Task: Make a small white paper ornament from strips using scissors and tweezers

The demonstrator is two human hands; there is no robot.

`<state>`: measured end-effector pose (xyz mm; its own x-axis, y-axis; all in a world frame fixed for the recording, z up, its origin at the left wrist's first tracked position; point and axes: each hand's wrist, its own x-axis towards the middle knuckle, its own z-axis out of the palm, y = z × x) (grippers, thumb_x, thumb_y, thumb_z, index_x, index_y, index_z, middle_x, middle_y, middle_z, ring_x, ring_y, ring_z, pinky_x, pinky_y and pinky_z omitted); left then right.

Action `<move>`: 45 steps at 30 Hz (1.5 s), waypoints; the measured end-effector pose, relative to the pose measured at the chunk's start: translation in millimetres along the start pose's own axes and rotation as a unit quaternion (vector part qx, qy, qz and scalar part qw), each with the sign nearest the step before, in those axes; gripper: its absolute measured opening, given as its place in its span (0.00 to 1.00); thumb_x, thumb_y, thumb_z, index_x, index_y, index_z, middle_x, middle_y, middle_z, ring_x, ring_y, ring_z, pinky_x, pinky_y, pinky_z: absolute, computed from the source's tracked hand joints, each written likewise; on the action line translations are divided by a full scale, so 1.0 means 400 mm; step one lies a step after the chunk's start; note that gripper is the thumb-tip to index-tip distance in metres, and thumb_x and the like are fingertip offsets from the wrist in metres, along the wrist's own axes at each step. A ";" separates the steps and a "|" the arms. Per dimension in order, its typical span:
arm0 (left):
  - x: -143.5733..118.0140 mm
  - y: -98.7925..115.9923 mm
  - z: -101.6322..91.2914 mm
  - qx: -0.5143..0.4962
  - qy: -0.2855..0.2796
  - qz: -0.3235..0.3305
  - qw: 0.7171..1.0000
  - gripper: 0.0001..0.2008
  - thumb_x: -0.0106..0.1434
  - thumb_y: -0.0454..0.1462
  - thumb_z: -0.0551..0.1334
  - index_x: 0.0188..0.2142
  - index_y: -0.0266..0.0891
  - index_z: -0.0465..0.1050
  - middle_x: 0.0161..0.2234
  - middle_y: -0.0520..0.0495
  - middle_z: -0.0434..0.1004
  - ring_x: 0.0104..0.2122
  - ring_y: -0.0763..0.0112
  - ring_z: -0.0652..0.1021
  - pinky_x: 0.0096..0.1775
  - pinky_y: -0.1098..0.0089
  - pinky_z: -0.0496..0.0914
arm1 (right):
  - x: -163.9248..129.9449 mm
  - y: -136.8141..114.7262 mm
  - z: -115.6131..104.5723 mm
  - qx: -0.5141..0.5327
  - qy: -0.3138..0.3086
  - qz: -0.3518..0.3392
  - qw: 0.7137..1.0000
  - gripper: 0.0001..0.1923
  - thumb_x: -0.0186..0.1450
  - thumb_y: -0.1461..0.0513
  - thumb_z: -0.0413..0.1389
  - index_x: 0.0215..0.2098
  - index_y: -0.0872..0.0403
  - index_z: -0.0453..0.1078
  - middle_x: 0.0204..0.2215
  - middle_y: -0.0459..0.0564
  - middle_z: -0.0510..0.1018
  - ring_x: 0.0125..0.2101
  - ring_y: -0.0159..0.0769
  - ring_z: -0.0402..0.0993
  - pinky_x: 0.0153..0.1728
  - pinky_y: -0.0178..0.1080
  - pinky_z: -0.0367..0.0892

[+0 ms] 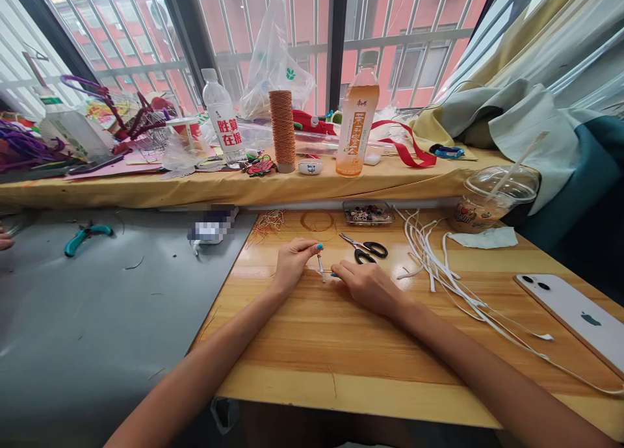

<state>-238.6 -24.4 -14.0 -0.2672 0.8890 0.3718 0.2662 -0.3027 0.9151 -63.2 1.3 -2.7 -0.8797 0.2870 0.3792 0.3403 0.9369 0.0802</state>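
Pinching slim white stick-like piece [321,266] in left grip [294,264], pointing lengthwise nearly straight away; pinching fine brown thread [328,271] in right grip [369,287].

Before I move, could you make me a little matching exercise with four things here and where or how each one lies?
1. scissors
2. pliers
3. phone
4. thin white piece

A. pale back facing up, near the right edge of the view
B. upper end at the fingertips of the left hand
C. teal handles, on the grey surface
D. black handles, on the wooden table

Pairs: 1-D, 2-C, 3-A, 4-B
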 end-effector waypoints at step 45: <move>-0.012 0.028 0.005 0.036 -0.037 0.011 0.999 0.07 0.52 0.40 0.62 0.26 0.40 0.76 0.26 0.50 0.75 0.30 0.72 0.71 0.34 0.73 0.63 | 0.001 0.038 -0.018 -0.132 0.093 -0.103 0.982 0.11 0.64 0.68 0.41 0.38 0.59 0.64 0.31 0.50 0.73 0.26 0.32 0.64 0.30 0.35 0.55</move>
<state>-232.6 -31.5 -5.8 -0.1917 0.9060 0.3774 0.3384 -0.2999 0.8919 -56.0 14.0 5.2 -0.8715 0.0337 0.4892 0.2577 0.8802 0.3984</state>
